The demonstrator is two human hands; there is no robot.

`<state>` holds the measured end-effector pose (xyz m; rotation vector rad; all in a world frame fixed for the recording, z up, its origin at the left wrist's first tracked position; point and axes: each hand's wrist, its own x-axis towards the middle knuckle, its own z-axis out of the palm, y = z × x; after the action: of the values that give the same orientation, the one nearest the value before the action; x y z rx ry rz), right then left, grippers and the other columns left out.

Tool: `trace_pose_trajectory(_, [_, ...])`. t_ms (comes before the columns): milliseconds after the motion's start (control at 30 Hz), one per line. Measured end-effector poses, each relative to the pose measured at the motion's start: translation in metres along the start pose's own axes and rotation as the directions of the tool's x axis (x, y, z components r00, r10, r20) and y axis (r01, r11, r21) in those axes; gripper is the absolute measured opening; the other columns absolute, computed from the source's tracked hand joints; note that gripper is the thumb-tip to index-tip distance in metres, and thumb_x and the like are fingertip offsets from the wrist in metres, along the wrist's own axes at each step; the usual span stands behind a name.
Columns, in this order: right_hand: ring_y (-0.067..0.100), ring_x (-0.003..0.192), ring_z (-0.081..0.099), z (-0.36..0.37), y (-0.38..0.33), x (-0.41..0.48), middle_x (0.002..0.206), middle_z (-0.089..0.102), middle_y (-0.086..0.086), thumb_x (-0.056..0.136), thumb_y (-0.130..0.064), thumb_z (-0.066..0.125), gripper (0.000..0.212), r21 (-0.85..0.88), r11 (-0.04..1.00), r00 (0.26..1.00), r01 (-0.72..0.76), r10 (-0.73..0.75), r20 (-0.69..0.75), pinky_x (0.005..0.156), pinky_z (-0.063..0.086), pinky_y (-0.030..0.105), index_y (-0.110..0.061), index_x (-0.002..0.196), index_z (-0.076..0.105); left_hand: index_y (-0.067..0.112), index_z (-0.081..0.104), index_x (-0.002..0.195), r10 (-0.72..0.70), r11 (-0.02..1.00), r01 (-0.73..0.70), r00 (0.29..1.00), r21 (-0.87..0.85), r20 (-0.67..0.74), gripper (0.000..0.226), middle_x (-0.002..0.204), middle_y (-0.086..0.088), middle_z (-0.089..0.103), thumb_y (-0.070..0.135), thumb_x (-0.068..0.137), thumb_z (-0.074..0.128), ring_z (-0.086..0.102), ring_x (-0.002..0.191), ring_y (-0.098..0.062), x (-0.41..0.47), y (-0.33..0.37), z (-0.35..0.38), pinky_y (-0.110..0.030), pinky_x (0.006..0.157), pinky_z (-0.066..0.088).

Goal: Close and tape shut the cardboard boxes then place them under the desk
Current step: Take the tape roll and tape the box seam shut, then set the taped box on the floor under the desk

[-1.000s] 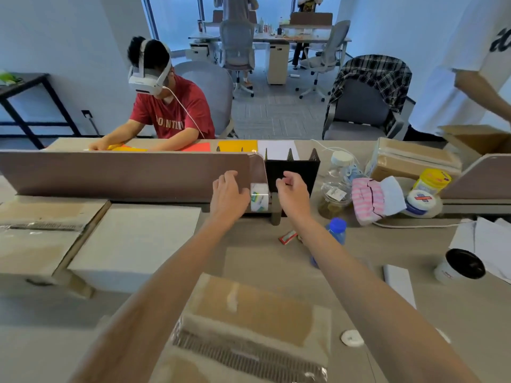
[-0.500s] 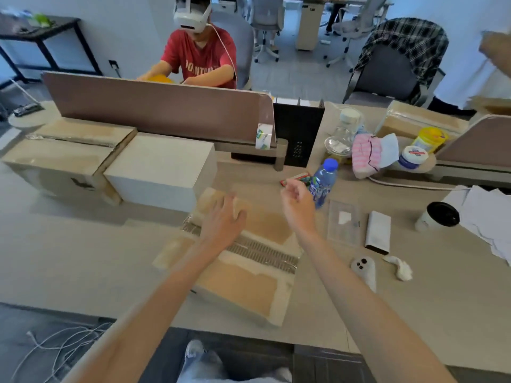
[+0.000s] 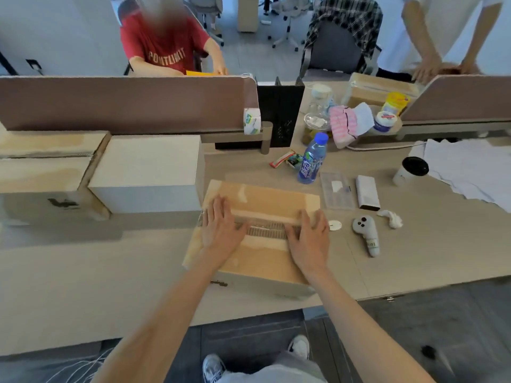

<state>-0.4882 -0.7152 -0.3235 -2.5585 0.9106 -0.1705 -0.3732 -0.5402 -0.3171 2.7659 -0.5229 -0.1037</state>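
Step in hand, as judged: closing. The left hand and right hand lie flat, fingers straight, gripping nothing, pressing the top flaps of the brown rectangular cardboard box near the front edge of the beige desk. The seam gapes slightly, so the next move likely calls for the white tape roll. Count: three brown boxes, including a second brown box and a third brown box; one white rectangular box; one roll.

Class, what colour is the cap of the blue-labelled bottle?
The cap is blue, best in head view.
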Motion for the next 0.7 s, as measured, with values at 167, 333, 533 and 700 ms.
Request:
trace_pose_trajectory(167, [0.036,0.124,0.054,-0.007,0.003,-0.008,0.139,0.053,0.010,0.095,-0.055,0.048,0.076,0.307,0.912,0.962,-0.273,0.264,0.073,0.092,0.048,0.046,-0.008,0.150,0.022,0.003,0.006,0.151,-0.089,0.976,0.104,0.992,-0.189,0.086,0.100,0.158,-0.018,0.012,0.064,0.086,0.052,0.017,0.144,-0.035,0.008,-0.037,-0.012,-0.049,0.112,0.026])
trace_pose_trajectory(333, [0.025,0.102,0.063,-0.010,0.013,-0.012,0.103,0.070,0.000,0.092,-0.053,0.056,0.039,0.504,0.776,0.921,-0.379,0.367,0.128,0.086,0.051,0.041,-0.019,0.107,0.068,0.008,0.022,0.144,-0.232,0.882,0.297,0.950,-0.367,0.210,0.094,0.134,-0.015,0.050,0.064,0.080,0.062,0.051,0.121,-0.038,0.015,-0.047,-0.013,-0.049,0.097,0.045])
trace_pose_trajectory(533, [0.024,0.102,0.061,-0.012,0.019,-0.011,0.106,0.068,0.001,0.095,-0.053,0.050,0.041,0.520,0.765,0.925,-0.380,0.315,0.212,0.088,0.049,0.040,-0.018,0.110,0.066,0.013,0.056,0.126,-0.334,0.728,0.458,0.887,-0.511,0.319,0.068,0.120,-0.007,0.063,0.060,0.078,0.068,0.057,0.113,-0.028,0.013,-0.050,-0.017,-0.032,0.082,0.046])
trace_pose_trajectory(700, [0.025,0.103,0.060,-0.014,0.027,-0.010,0.109,0.065,0.003,0.100,-0.053,0.034,0.048,0.452,0.852,0.955,-0.265,0.167,0.245,0.086,0.048,0.040,-0.015,0.114,0.060,0.016,0.066,0.115,-0.351,0.674,0.461,0.887,-0.577,0.299,0.048,0.105,-0.004,0.069,0.052,0.083,0.067,0.063,0.102,-0.026,-0.010,-0.041,-0.020,-0.033,0.082,0.050])
